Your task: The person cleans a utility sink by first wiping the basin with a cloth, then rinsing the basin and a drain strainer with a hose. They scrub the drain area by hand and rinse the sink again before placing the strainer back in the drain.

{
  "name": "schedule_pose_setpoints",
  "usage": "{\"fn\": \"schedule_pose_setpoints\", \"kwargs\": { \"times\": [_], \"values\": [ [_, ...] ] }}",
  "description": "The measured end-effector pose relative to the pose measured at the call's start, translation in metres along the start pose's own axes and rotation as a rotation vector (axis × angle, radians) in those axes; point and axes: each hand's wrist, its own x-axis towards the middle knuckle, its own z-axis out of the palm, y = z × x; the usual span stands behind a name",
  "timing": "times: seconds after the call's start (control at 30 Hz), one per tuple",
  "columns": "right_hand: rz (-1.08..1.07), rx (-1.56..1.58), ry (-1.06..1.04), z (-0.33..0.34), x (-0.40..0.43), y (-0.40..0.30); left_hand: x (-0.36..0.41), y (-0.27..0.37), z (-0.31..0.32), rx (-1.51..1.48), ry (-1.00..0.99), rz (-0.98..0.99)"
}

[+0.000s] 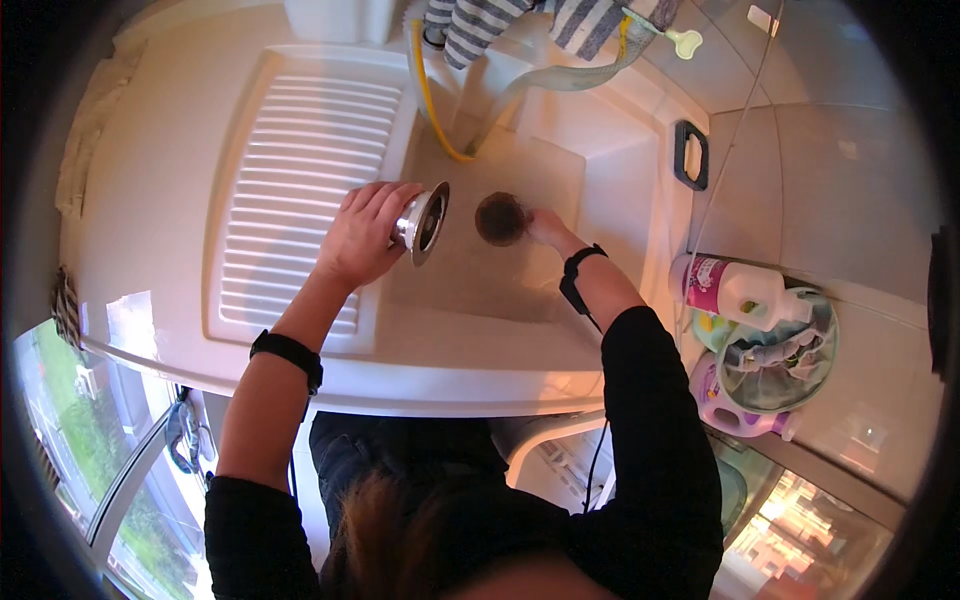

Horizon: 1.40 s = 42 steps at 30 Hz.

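My left hand (367, 234) grips a shiny metal sink drain strainer (429, 223) by its body, tilted on its side above the edge between the ribbed washboard (311, 202) and the basin. At the right rim of the dark round drain hole (501, 218) in the basin floor is my right hand (547, 226); its fingertips reach the hole's edge and are partly hidden, so whether they hold anything does not show. The white laundry sink (465, 285) surrounds both hands, its floor brownish.
A hose (555, 78) with a yellow part hangs into the basin, below striped cloth (484, 26). On the right rim lies a soap dish (691, 155) with soap. Further right are a detergent bottle (739, 291), a purple-labelled bottle (731, 397) and a round mesh-lined container (780, 360).
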Motion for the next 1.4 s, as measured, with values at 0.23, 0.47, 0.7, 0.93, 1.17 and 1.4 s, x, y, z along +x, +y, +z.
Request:
{"fn": "schedule_pose_setpoints", "kwargs": {
  "times": [0.23,0.47,0.7,0.93,1.17,1.4],
  "values": [
    [-0.105,-0.489,-0.728,0.022,-0.049,0.044,0.002,0.000,0.005,-0.013,0.015,0.018],
    [0.195,0.171,-0.965,0.097,-0.046,0.102,0.019,0.010,0.006,-0.073,0.050,0.071],
    [0.034,0.649,-1.059,0.111,0.014,-0.047,0.009,0.005,0.004,-0.052,0.015,0.029],
    [-0.090,0.870,-0.584,0.031,0.052,-0.102,0.014,0.009,0.004,-0.051,0.017,0.035],
    [0.153,0.844,-0.010,-0.003,0.048,-0.003,0.017,0.010,0.007,-0.024,-0.009,0.033],
    [0.218,0.422,-0.223,0.007,0.005,0.082,0.016,0.010,0.006,-0.023,0.003,0.034]
  ]
}}
